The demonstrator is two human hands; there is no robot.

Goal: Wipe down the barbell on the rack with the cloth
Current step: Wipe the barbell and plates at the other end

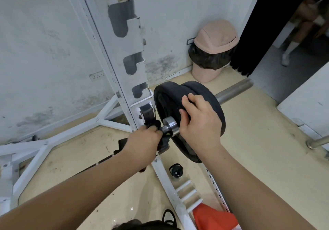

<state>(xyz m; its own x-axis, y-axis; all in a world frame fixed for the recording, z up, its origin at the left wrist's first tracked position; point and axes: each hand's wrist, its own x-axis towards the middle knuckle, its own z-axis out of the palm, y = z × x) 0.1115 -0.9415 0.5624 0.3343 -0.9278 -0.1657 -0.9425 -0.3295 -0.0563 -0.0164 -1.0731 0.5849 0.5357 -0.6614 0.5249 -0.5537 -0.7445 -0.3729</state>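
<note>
A stained white wall (44,42) is standing at ten o'clock; a pink bin (211,51) is sitting on beige floor (258,140) at one o'clock.

I see a beige floor (249,158), scuffed and dirt-speckled near the white rack (124,55), whose braced base legs stand on it. Against the stained wall, in the corner, a pink swing-lid bin (213,51) with a black liner stands on the floor. A small black bottle cap (176,171) lies just beside the rack's lower rail.
</note>
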